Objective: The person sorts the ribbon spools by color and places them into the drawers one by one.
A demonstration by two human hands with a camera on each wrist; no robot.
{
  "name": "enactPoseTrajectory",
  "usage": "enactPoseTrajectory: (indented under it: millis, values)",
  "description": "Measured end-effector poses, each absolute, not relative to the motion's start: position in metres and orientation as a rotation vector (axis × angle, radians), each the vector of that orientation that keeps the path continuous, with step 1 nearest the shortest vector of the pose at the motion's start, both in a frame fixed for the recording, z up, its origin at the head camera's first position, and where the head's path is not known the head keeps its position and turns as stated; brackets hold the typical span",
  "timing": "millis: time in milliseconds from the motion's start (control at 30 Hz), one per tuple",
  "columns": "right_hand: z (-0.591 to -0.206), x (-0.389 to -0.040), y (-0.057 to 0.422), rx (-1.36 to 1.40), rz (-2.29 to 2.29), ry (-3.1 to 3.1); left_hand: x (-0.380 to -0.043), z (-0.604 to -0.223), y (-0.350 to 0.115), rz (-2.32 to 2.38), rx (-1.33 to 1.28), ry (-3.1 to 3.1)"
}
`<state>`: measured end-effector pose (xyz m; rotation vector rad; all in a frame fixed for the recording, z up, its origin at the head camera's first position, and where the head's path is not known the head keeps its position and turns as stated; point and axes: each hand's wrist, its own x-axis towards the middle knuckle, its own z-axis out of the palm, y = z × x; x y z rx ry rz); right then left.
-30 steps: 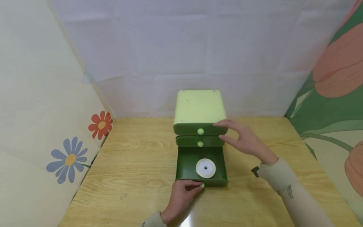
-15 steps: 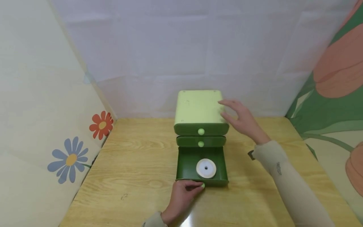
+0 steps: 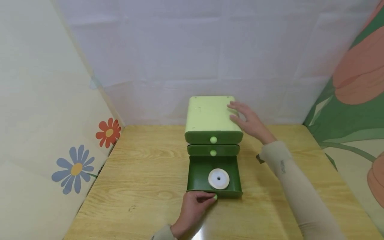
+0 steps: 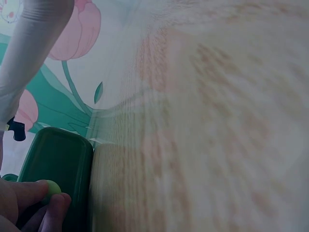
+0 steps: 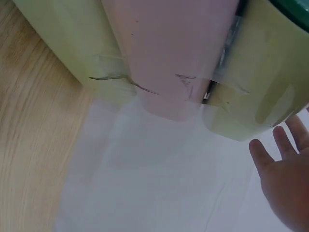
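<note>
A small drawer cabinet (image 3: 210, 115) with a light green top stands at the back middle, its bottom drawer (image 3: 196, 173) pulled out. Inside that drawer lies a flat white disc (image 3: 218, 184) with a cream rim and a small dark centre hole. My left hand (image 3: 189, 209) pinches the drawer's light green knob (image 3: 215, 197) between thumb and finger; the left wrist view shows this knob (image 4: 52, 188) close up. At the cabinet's upper right edge, my right hand (image 3: 249, 121) has its fingers spread. In the right wrist view its fingertips come right at the top tier's side (image 5: 256, 96).
Above the open drawer are two closed drawer fronts, the middle (image 3: 198, 150) and the top (image 3: 198, 137). Clear tape (image 5: 113, 65) crosses the cabinet's side. The wooden table (image 3: 144, 180) meets a white cloth backdrop (image 3: 168, 60), with flower-printed panels at left and right.
My right hand has moved up and back from beside the top drawer front to the cabinet's upper right edge. The left hand keeps its pinch on the knob, and the drawer stays out.
</note>
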<state>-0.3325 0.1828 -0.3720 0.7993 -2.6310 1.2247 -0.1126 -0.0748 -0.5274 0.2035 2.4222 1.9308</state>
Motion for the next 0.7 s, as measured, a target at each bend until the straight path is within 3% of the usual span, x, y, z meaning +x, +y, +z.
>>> enactPoseTrajectory:
  millis: [700]
  values:
    - [-0.3773, -0.3368, 0.1827, 0.843, 1.228, -2.640, -0.1177, -0.5272, -0.0737, 1.901, 0.217, 2.447]
